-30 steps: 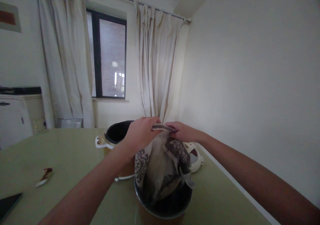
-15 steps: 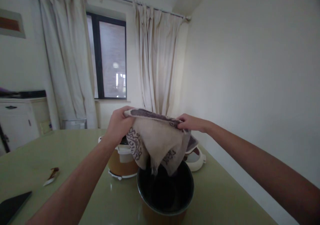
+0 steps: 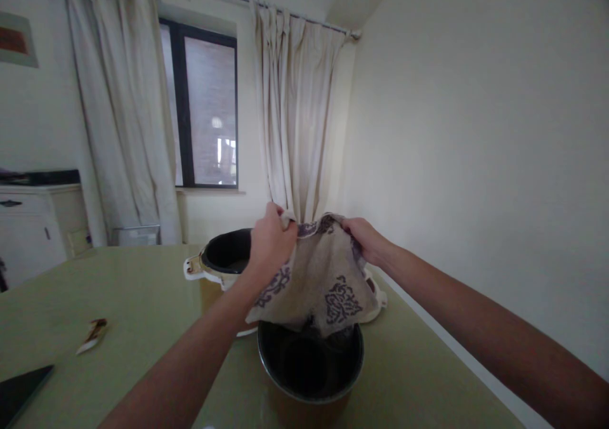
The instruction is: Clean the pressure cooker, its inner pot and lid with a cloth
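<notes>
A beige towel [image 3: 316,283] with a purple-brown pattern hangs between my two hands. My left hand [image 3: 275,238] is closed on its upper left edge, and my right hand [image 3: 365,235] grips the upper right corner. Under the towel's lower edge stands a dark inner pot [image 3: 311,365], its mouth facing up; whether the cloth touches the rim I cannot tell. Behind my left forearm is a rice cooker body [image 3: 214,289] with a black interior and a white rim. A white ring-shaped part [image 3: 378,305], partly hidden by the towel, lies behind on the right.
The pale green table [image 3: 157,289] runs up to the wall on the right. A small brown and white object [image 3: 92,335] lies on the left, near a dark flat item [image 3: 21,388] at the edge of view. A white cabinet [image 3: 35,226] stands beyond the table.
My left hand has moved right, closer to my right hand, bunching the towel's upper edge. The patterned side of the towel now faces me more, and the cooker's opening has come into view.
</notes>
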### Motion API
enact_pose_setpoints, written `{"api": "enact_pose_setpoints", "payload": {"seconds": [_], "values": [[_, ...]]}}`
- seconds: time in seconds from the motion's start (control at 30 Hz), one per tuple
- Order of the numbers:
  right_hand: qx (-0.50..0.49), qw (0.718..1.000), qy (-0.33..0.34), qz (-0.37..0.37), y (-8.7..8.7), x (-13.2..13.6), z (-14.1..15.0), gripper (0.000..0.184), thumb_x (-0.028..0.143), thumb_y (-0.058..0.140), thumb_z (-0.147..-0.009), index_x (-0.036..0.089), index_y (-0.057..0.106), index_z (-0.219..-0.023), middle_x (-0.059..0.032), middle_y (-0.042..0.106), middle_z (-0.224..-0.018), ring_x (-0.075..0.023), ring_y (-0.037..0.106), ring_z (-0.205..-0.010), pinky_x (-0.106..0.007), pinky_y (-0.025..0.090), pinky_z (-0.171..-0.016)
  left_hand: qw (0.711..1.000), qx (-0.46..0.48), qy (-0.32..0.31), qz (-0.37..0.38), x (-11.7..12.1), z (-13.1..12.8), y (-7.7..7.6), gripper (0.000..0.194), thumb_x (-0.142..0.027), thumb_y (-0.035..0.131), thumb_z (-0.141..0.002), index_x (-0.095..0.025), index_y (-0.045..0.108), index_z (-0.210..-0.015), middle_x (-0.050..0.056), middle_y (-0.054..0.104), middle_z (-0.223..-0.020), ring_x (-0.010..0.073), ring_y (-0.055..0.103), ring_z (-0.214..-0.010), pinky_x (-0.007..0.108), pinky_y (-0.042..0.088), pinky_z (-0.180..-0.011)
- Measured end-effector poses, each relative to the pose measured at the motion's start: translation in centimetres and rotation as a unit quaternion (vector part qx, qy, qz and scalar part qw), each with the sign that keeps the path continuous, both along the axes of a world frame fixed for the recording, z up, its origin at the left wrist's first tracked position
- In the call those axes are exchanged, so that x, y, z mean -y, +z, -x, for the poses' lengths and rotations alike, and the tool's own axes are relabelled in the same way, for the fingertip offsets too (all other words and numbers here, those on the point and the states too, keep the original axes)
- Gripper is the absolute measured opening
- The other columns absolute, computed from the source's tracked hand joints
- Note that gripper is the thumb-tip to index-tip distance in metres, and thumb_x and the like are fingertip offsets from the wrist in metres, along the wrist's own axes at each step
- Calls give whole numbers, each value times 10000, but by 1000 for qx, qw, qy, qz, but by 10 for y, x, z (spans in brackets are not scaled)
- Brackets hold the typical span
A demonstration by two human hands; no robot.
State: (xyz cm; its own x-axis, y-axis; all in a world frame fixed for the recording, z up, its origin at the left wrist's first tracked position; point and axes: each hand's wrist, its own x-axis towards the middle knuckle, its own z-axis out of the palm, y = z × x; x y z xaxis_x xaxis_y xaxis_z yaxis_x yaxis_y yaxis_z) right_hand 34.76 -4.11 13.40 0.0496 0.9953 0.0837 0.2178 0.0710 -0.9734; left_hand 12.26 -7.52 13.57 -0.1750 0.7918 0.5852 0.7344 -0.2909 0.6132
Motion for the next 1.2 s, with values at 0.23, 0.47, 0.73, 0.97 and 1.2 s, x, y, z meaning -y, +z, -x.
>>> {"api": "enact_pose_setpoints", "payload": {"seconds": [0.23, 0.47, 0.73, 0.97, 1.2], "values": [[-154, 979, 131, -41, -16, 35, 30, 387, 538, 795, -791, 214, 725, -990, -11, 763, -847, -198, 701, -790, -295, 561, -724, 880, 251, -390, 102, 14, -42, -31, 330, -210, 610, -868, -188, 649, -1195, 113, 764, -1190, 247, 729, -1094, 400, 558, -988], [-117, 976, 155, -94, -31, 43, 17, 500, 389, 969, -676, 214, 759, -1094, -19, 812, -1010, -214, 735, -937, -325, 576, -870, 923, 197, -330, -29, 25, -13, -58, 432, -340, 695, -874, -215, 604, -1278, 132, 641, -1346, 202, 706, -993, 349, 596, -806], [-146, 969, 194, -55, -29, 62, -8, 428, 335, 927, -701, 226, 742, -1071, 9, 773, -947, -183, 718, -870, -293, 578, -843, 868, 263, -386, 169, 37, 8, -94, 542, -590, 808, -792, -190, 685, -1137, 81, 753, -1079, 258, 702, -976, 387, 579, -867], [206, 898, 385, 50, -39, 114, -66, 310, 145, 738, -721, 170, 814, -1020, -28, 784, -999, -217, 725, -970, -312, 557, -889, 914, 70, -378, 125, 109, 10, -163, 309, -227, 788, -786, -248, 667, -1069, 47, 732, -1028, 232, 650, -939, 326, 539, -804], [376, 817, 436, -26, -44, 155, -66, 500, 44, 544, -856, 237, 804, -1237, -69, 781, -1258, -225, 719, -1202, -366, 518, -1092, 857, -215, -467, 39, 132, 35, -217, 881, -65, 678, -810, -426, 473, -1587, 58, 702, -1277, 283, 645, -1171, 443, 540, -1021]]}}
